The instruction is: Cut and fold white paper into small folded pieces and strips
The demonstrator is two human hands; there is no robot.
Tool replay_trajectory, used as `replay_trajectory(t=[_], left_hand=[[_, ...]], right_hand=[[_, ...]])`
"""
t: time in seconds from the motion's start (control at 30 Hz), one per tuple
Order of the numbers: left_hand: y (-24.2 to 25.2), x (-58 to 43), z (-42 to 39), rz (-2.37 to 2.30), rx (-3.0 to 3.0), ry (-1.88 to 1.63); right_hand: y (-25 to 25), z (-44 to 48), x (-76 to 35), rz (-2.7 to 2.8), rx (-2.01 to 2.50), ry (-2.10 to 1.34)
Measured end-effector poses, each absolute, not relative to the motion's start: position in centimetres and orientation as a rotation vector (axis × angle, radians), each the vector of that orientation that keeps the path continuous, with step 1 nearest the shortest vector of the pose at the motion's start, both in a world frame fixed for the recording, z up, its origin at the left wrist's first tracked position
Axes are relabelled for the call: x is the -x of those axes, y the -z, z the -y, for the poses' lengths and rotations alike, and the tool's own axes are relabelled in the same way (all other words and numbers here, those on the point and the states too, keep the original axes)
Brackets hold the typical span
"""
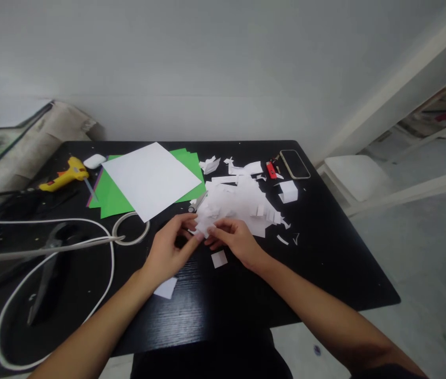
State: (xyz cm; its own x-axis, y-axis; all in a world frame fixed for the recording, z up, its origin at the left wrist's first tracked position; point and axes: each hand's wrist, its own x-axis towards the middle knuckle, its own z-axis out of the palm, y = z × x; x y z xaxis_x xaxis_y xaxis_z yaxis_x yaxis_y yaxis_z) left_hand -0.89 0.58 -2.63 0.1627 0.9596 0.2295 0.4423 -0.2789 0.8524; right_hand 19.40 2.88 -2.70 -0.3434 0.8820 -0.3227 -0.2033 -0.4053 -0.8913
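Head view: left hand (171, 245) and right hand (236, 239) were both pinched on a small white paper piece (205, 227), one at each side; the paired grip presumably steadied light, flimsy stock. Piece sat above the near-left edge of a white paper pile (239, 205), which lay just beyond the grip. Small square (219, 259) rested on the bench (325, 268) just nearer than the grip, likely for easy reach. Yellow glue gun (67, 176) lay well left, red lighter (271, 170) beyond and right, apparently out of the hands' way.
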Motion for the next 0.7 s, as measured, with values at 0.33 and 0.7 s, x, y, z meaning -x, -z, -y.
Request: replay_trajectory(t=[0.33,0.7], left_hand=[[3.1,0.5,-0.3,-1.161,-2.187,-0.965],[2.6,1.0,-0.6,-1.351,-2.085,-1.013]], right_hand=[[2.7,-2.1,-19.1,1.042,1.124,-1.847],[-0.6,-3.9,-21.9,1.232,1.23,-1.524]])
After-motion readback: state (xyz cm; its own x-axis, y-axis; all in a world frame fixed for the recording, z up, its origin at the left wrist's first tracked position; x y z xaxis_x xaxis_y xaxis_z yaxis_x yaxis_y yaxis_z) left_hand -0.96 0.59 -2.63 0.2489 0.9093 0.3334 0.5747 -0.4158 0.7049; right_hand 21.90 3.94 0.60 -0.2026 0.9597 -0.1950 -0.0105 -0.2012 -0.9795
